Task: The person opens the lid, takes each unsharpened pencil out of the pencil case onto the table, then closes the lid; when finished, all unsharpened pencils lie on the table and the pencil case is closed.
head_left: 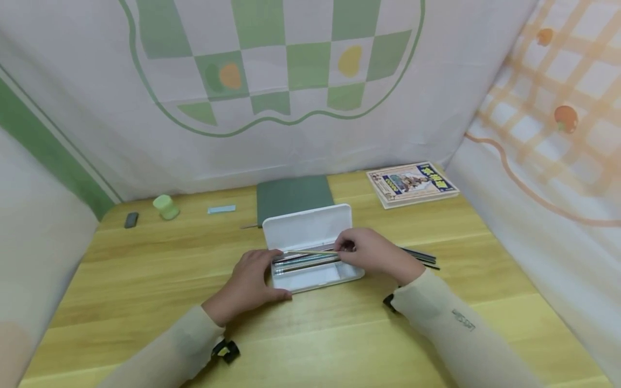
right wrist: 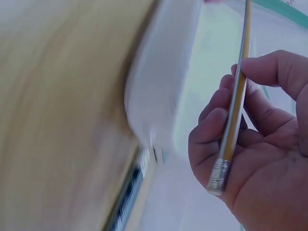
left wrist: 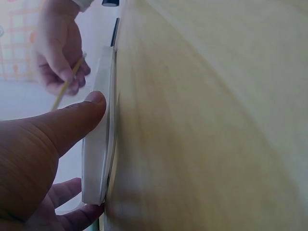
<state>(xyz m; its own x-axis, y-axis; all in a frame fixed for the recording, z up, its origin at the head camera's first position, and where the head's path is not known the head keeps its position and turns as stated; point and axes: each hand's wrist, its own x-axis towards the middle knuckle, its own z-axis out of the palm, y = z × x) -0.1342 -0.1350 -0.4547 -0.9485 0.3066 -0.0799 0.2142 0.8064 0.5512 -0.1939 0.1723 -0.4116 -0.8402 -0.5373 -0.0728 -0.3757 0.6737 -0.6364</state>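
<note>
Left hand (head_left: 252,283) grips white pencil case (head_left: 310,229) end, steadying it on bench (head_left: 339,334). Right hand (head_left: 371,253) pinches yellow pencil (right wrist: 235,115) over open tray. Step: loading; next needs lowering level among pens.

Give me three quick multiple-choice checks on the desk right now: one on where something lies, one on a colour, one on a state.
1. Where does the book with the printed cover lie?
A. far right corner of the desk
B. inside the pencil case
C. under the left hand

2. What colour is the pencil in the right hand's grip?
A. red
B. yellow
C. black

3. How is the pencil case?
A. zipped shut
C. upside down
B. open, lid laid back

Answers:
1 A: the book sits at the far right of the desk, apart from the pencil case.
2 B: the right hand pinches a yellow pencil with a metal end.
3 B: the white lid lies flat behind the tray, which holds pens, while the left hand holds the tray's left end.
</note>
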